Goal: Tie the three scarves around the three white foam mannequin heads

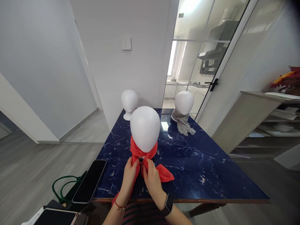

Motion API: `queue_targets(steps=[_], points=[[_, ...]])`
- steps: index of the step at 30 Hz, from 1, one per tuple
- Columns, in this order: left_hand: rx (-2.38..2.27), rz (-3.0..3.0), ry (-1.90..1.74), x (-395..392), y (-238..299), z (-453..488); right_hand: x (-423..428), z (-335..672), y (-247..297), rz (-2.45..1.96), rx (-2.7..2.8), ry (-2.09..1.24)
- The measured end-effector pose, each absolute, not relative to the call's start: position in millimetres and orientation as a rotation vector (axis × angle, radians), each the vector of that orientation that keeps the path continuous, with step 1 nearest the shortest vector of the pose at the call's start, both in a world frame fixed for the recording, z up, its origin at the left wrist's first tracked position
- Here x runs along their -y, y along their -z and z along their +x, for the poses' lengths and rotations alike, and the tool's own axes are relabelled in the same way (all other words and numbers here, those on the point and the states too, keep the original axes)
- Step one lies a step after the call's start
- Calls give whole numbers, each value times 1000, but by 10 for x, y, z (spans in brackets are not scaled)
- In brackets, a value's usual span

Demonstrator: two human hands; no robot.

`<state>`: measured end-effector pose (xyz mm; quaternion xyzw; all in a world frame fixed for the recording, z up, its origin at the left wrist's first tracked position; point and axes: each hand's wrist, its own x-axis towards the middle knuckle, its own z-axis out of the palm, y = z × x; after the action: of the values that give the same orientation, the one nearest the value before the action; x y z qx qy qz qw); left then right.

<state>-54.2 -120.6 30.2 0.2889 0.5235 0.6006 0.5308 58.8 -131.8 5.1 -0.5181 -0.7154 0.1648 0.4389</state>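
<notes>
A white foam head (pixel 145 128) stands near the front of the dark blue marble table (pixel 201 168). A red scarf (pixel 164 173) is wrapped round its neck, with one end lying on the table to the right. My left hand (pixel 129 176) pinches one part of the scarf just below the neck. My right hand (pixel 152 179), with a black watch on the wrist, pinches the other part beside it. Both hands are closed on the cloth where the ends cross.
Two more white foam heads stand at the table's far end: a bare one (pixel 129 102) on the left and one (pixel 184 104) with a grey scarf (pixel 184 124). A black phone (pixel 89 181) lies at the front left corner. Shelves (pixel 269 118) stand to the right.
</notes>
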Motion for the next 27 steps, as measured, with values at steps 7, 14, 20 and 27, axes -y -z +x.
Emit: queue_targets(steps=[7,14,20,27], points=[[-1128,365,-1307,1466,-588,-702,1349,592,-54,-1313,1737,-477],[-1027,476,-1266,1516,-594,-566,1531,635,-219,-1136,1428,-1076],[-1033,727,-1173,1480,-547,-501,1512,605,-461,-835,739,-1645],[-1179,1198,-1173,1506,-462,-497,1482,593,-427,-876,955,-1533]])
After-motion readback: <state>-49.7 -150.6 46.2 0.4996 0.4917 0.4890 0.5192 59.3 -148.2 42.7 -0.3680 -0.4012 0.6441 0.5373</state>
